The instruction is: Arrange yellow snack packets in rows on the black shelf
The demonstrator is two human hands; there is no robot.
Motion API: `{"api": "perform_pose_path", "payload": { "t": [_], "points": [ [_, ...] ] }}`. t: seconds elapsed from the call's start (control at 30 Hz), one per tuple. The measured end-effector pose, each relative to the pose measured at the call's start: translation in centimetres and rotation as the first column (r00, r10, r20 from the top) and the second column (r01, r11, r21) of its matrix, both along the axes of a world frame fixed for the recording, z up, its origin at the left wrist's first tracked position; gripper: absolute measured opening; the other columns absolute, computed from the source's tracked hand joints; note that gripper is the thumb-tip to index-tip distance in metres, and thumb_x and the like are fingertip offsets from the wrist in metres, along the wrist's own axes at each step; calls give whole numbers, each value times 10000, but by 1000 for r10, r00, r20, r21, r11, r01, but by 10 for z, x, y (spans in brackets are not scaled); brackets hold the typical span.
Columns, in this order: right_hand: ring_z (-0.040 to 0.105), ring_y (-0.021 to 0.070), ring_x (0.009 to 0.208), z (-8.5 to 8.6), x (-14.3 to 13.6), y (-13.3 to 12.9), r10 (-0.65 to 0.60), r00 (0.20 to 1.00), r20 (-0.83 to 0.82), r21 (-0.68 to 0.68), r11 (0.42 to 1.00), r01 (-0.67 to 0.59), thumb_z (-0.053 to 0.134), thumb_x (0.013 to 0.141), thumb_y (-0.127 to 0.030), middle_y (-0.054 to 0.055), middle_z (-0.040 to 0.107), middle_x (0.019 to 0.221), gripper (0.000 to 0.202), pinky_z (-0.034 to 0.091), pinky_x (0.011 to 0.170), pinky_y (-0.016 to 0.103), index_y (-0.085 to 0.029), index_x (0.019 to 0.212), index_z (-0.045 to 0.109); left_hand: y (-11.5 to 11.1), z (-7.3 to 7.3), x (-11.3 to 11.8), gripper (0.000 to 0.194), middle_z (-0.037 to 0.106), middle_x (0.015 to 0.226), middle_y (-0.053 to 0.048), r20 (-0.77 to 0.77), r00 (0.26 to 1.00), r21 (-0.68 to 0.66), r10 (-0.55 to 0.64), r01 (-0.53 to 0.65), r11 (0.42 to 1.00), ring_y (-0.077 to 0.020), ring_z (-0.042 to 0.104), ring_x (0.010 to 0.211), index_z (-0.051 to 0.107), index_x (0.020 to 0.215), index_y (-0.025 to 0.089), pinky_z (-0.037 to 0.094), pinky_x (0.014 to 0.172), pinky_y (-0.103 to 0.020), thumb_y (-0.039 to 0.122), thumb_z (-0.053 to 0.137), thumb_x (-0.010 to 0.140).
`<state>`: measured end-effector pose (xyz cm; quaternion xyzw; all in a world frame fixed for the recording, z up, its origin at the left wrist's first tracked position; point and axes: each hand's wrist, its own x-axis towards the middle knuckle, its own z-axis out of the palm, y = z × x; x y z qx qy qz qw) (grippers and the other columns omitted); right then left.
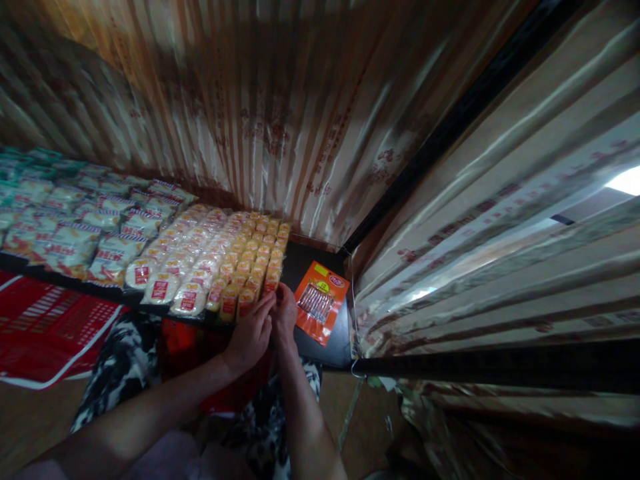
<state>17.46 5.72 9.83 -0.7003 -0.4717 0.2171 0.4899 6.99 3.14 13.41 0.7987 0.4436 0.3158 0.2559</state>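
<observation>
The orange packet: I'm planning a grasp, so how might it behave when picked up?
The orange packet looks like a thin pouch, so it is probably light and floppy. Its smooth printed surface may be slippery. Lying flat, it seems unlikely to roll.

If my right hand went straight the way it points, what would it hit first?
Probably the nearest yellow snack packet in the rightmost row, though your right hand may already touch it; depth is unclear.

left grip (253,332), right grip (285,316) | seemingly touching yellow packets (253,259) | orange pouch (323,303)
</observation>
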Motion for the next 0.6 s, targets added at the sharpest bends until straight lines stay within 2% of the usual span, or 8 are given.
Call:
{"api": "perform_pose_path", "payload": {
  "t": [0.1,0.2,0.3,0.43,0.6],
  "points": [
    [600,190,866,3,-1,-2,2,1000,-7,4,1000,-2,492,807,-274,54,666,938,265,471,786,318,-197,1028,616,4,11,-9,455,537,1335,-103,-197,979,198,-47,87,976,-208,400,1307,514,1274,124,328,1101,-423,116,331,857],
    [600,196,849,6,-2,-3,-7,1000,12,11,1000,7,479,815,-277,73,663,942,271,472,789,335,-178,1030,612,16,13,-13,490,409,1441,-111,-353,935,302,-21,135,944,-251,227,1397,447,1339,112,214,1139,-476,129,357,858],
    [597,201,864,8,-4,-5,-2,999,41,31,1000,1,452,830,-275,94,660,951,279,471,809,349,-158,1027,612,30,12,-15,501,332,1485,-96,-429,903,323,-12,166,932,-263,170,1412,392,1382,138,135,1152,-491,177,363,883],
    [596,209,911,5,-3,-6,-3,996,88,54,999,-1,426,830,-250,110,661,990,305,465,850,371,-153,1053,610,42,5,-17,489,351,1478,-71,-462,886,314,-44,210,926,-241,208,1404,388,1385,186,129,1153,-480,197,358,897],
    [584,209,1015,1,3,-2,-38,995,94,61,998,32,335,885,-296,128,656,1062,374,427,948,400,-136,1073,616,44,-1,-19,501,352,1475,-76,-438,899,342,-27,194,920,-231,221,1401,387,1386,188,132,1155,-458,198,393,885]
  ]
}}
